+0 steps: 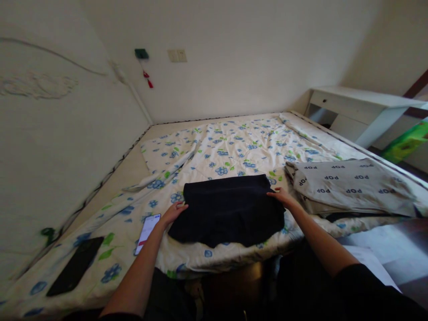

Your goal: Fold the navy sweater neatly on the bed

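Head view: the left hand (174,211) rests with fingers extended and loosely together on the left edge of a folded dark garment (229,209). The right hand (281,195) lies flat, fingers extended, on the upper right corner of the same garment. Neither hand pinches the cloth; both press it from the sides.

The dark garment lies near the front edge of the bed, on a floral sheet (234,151), between the two hands. Its top edge is straight; its lower edge bulges and is uneven.

Procedure, as judged from the layout: keep both palms flat and level, press outward from the centre to remove trapped folds, and align the side edges parallel before any further fold. The uneven lower edge calls for attention first.

Outward from the hands:
- Just beside the left hand, one phone with a lit screen (147,228).
- Further left, one dark flat device (76,266), screen off.
- To the right of the right hand, one folded grey cloth printed POP (347,187), close to the dark garment but apart from it.
- Beyond, one white desk (361,109) at the far right corner.

Count: two hands, one dark garment, one grey cloth, two flat devices, one desk.
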### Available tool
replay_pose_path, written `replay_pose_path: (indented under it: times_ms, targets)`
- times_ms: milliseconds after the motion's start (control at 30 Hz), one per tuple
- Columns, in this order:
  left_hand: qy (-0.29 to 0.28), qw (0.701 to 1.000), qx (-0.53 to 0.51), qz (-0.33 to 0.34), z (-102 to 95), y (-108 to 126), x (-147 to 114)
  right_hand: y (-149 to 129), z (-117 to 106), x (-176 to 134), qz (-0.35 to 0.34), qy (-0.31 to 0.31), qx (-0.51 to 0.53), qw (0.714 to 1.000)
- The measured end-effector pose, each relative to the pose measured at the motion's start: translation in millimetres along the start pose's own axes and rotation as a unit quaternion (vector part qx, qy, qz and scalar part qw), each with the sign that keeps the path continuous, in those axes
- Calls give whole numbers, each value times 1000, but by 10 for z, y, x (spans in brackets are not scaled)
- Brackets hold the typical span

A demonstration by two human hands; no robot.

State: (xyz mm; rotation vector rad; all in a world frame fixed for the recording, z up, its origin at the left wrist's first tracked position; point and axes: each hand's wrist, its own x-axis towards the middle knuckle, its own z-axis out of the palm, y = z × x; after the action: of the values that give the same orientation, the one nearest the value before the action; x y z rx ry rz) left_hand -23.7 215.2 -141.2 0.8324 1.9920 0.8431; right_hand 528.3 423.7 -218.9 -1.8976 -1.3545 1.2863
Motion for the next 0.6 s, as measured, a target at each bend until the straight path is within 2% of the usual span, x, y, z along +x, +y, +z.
replay_pose_path:
  times_ms: [33, 67, 200, 300, 367, 433, 500, 600]
  targets:
    - [5, 1000, 8, 5, 20, -5, 55, -11, 19, 10, 6, 11, 3, 1000]
    - [6, 1000, 15, 15, 33, -11, 115, -26, 38, 19, 11, -6, 6, 1000]
    - [-2, 993, 99, 57, 62, -38, 378, -123, 95, 62, 41, -111, 27, 993]
    - [44, 979, 184, 77, 67, -46, 553, -209, 104, 118, 74, -141, 34, 987]
    - [64, 972, 205, 92, 24, -22, 655, -285, 81, 186, 71, -151, 49, 985]
    - [68, 971, 204, 106, -75, 55, 759, -391, 35, 290, 26, -152, 91, 984]
    - [79, 968, 204, 123, -206, 199, 878, -518, -10, 427, -50, -146, 160, 975]
    - [136, 956, 219, 141, -341, 498, 1069, -650, -16, 645, -137, -95, 259, 951]
